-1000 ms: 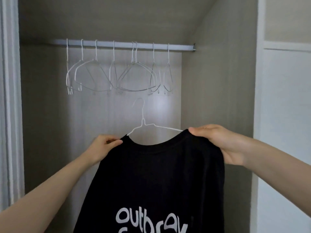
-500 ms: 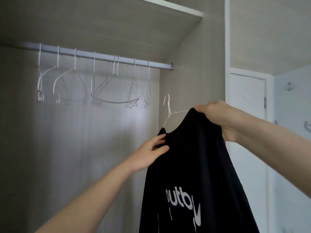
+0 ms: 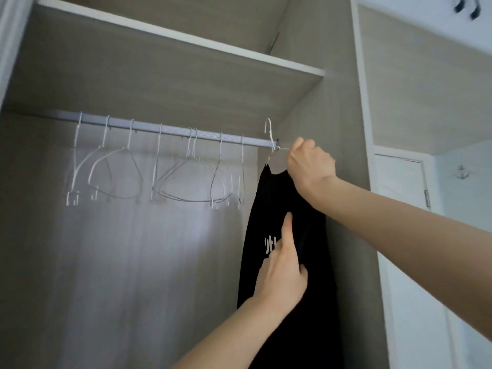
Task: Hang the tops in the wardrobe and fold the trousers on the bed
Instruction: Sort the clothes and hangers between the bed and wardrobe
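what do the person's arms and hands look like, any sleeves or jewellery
Both forearms are bare as far as the frame shows; no sleeve, watch or bracelet shows. The left hand and right hand wear no gloves, and no rings show on the visible fingers.

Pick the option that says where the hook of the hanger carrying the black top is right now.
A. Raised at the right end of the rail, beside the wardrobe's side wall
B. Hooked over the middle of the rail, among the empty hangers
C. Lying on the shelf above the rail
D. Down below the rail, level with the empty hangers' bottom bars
A: the hook rises at the rail's right end, past the empty hangers, where the right hand grips the hanger carrying the black top.
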Motion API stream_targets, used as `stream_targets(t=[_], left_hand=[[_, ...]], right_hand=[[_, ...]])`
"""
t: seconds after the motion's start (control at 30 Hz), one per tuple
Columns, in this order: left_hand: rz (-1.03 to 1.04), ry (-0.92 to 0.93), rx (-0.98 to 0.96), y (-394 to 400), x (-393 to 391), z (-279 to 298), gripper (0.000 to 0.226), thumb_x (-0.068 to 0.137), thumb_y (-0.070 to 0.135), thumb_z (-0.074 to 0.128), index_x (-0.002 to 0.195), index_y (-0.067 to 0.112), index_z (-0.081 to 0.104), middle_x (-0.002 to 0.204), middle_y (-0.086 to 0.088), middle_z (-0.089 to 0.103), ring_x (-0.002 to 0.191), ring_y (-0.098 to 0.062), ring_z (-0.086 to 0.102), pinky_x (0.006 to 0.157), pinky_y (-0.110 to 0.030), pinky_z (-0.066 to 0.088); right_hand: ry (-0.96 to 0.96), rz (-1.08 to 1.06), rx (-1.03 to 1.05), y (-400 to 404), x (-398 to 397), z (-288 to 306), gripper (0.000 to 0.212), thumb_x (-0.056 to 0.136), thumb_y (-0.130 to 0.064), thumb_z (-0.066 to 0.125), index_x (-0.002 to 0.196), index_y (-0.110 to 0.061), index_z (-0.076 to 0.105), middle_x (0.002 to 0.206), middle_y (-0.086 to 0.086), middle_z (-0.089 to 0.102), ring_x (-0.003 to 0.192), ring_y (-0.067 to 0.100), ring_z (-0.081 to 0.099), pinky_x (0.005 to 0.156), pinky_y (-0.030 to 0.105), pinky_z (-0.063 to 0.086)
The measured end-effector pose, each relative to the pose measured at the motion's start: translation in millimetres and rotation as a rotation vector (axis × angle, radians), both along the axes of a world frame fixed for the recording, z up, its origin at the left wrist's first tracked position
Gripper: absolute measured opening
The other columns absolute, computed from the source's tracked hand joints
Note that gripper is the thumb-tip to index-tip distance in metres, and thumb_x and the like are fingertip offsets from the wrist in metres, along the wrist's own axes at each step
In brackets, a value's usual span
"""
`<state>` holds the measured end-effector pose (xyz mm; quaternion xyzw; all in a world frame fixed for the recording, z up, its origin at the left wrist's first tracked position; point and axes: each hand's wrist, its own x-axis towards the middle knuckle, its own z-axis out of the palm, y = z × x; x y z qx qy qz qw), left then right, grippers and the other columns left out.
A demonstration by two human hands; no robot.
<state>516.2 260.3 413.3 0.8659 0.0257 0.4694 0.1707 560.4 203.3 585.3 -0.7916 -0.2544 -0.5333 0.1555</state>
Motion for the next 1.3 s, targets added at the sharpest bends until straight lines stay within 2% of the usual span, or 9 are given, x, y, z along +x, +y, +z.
stream_targets(t=[0.1, 0.27, 0.47, 0.77, 0.9, 1.0, 1.1, 1.23, 1.3], left_hand=[[0.032, 0.0, -0.009, 19, 11, 14, 0.095, 0.093, 0.008, 0.05, 0.146, 0.048, -0.019, 0.097, -0.005, 0.062, 0.078, -0.026, 0.064, 0.073, -0.046, 0.055], [0.044, -0.025, 0.062, 52, 33, 26, 0.093, 0.089, -0.002, 0.04, 0.149, 0.044, -0.013, 0.114, -0.005, 0.061, 0.087, -0.026, 0.063, 0.08, -0.042, 0.053], [0.001, -0.029, 0.024, 93, 59, 27, 0.09, 0.09, -0.001, 0.036, 0.147, 0.051, -0.01, 0.138, 0.008, 0.053, 0.116, -0.018, 0.059, 0.097, -0.037, 0.048], [0.046, -0.014, -0.01, 143, 101, -8, 0.086, 0.094, 0.006, 0.036, 0.144, 0.061, -0.007, 0.11, 0.006, 0.064, 0.086, -0.01, 0.065, 0.083, -0.031, 0.054], [0.014, -0.043, -0.023, 150, 106, -36, 0.086, 0.096, 0.004, 0.037, 0.141, 0.067, 0.0, 0.144, 0.017, 0.047, 0.117, -0.015, 0.061, 0.1, -0.037, 0.049], [0.025, -0.102, 0.015, 152, 104, -53, 0.077, 0.099, 0.009, 0.039, 0.144, 0.063, 0.006, 0.149, 0.023, 0.036, 0.127, -0.01, 0.049, 0.106, -0.029, 0.043], [0.034, -0.063, 0.004, 152, 97, -69, 0.072, 0.099, 0.009, 0.04, 0.145, 0.056, 0.011, 0.147, 0.017, 0.038, 0.126, -0.014, 0.051, 0.103, -0.032, 0.045], [0.025, -0.021, -0.043, 146, 78, -86, 0.062, 0.099, 0.006, 0.043, 0.147, 0.039, 0.023, 0.148, 0.013, 0.039, 0.127, 0.0, 0.044, 0.099, 0.001, 0.027], [0.029, -0.009, -0.081, 141, 65, -98, 0.056, 0.098, 0.005, 0.046, 0.147, 0.028, 0.03, 0.147, 0.008, 0.043, 0.127, 0.001, 0.043, 0.096, 0.006, 0.021]], right_hand=[[-0.005, 0.021, 0.027, 18, 18, 17, 0.025, 0.093, 0.007, 0.033, 0.117, 0.005, 0.04, 0.114, 0.023, 0.051, 0.103, 0.043, 0.061, 0.084, 0.056, 0.052], [-0.01, 0.006, 0.024, 52, 50, 36, 0.025, 0.096, 0.005, 0.029, 0.119, 0.005, 0.039, 0.116, 0.023, 0.051, 0.103, 0.042, 0.062, 0.084, 0.055, 0.052], [0.014, -0.018, -0.001, 96, 87, 40, 0.03, 0.096, 0.004, 0.032, 0.126, 0.009, 0.036, 0.117, 0.02, 0.051, 0.106, 0.032, 0.06, 0.08, 0.054, 0.055], [0.049, 0.026, -0.059, 131, 121, -5, 0.027, 0.092, 0.009, 0.032, 0.118, 0.004, 0.038, 0.112, 0.018, 0.048, 0.094, 0.036, 0.064, 0.076, 0.057, 0.055], [-0.024, 0.071, 0.005, 134, 129, -37, 0.032, 0.092, 0.004, 0.029, 0.124, 0.003, 0.033, 0.112, 0.019, 0.045, 0.089, 0.03, 0.058, 0.074, 0.045, 0.055], [-0.08, 0.108, -0.002, 137, 128, -62, 0.059, 0.089, -0.007, 0.038, 0.143, 0.0, 0.016, 0.126, 0.021, 0.038, 0.096, 0.034, 0.049, 0.066, 0.04, 0.047], [-0.078, 0.115, -0.057, 132, 120, -88, 0.07, 0.088, -0.015, 0.044, 0.149, -0.004, 0.011, 0.146, 0.023, 0.027, 0.116, 0.04, 0.043, 0.081, 0.049, 0.049], [-0.012, 0.151, -0.125, 117, 108, -119, 0.071, 0.095, -0.024, 0.042, 0.152, -0.005, 0.004, 0.157, 0.025, 0.007, 0.139, 0.04, 0.025, 0.101, 0.053, 0.038], [0.029, 0.19, -0.156, 106, 97, -138, 0.07, 0.097, -0.028, 0.039, 0.152, -0.006, 0.001, 0.158, 0.023, 0.002, 0.142, 0.038, 0.019, 0.105, 0.052, 0.036]])
